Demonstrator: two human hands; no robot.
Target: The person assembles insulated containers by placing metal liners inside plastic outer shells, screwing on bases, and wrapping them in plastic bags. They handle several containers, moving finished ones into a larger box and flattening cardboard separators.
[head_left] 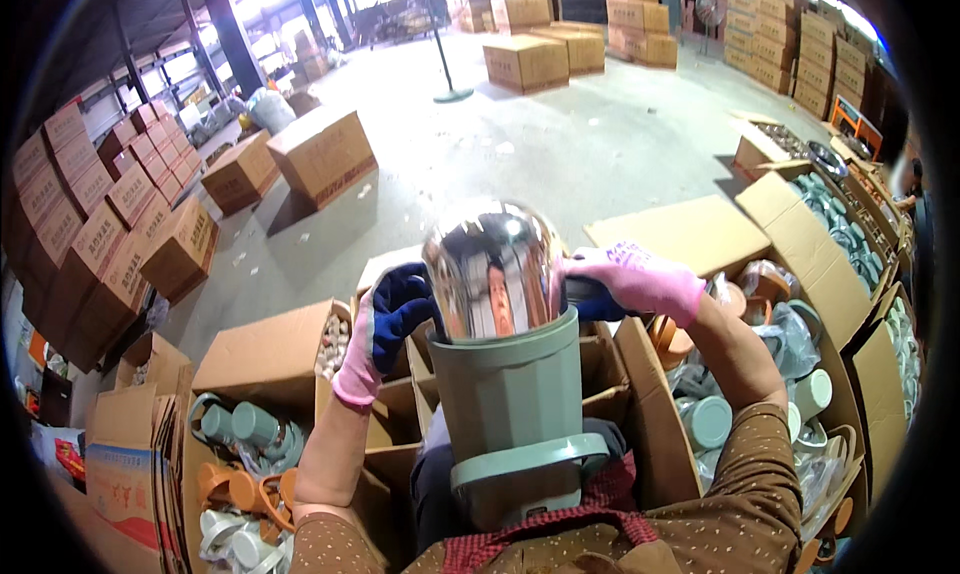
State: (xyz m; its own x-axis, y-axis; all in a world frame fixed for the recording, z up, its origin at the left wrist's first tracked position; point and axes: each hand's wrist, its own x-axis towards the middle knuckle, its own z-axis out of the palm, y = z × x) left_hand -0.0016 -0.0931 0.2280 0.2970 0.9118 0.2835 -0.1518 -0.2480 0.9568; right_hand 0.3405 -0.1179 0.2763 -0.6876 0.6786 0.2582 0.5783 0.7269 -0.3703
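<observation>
A shiny silver vacuum-flask liner (470,294) stands with its rounded end up, its lower part inside the mouth of a pale green flask casing (510,394). My left hand (388,324), in a pink and navy glove, is curled against the liner's left side. Gloved the same way, my right hand (632,280) grips its right side, with fingertips partly hidden behind the liner. The casing is upright in front of my body, and its green handle (530,458) hangs on the side toward me. What supports the casing's base is hidden.
A divided carton (395,414) sits around the casing. Open cartons hold green flask parts (255,424) and orange parts (250,489) at left, and bagged parts (790,344) at right. Closed boxes (322,159) stand on the grey floor, with a pole stand (447,74) farther off.
</observation>
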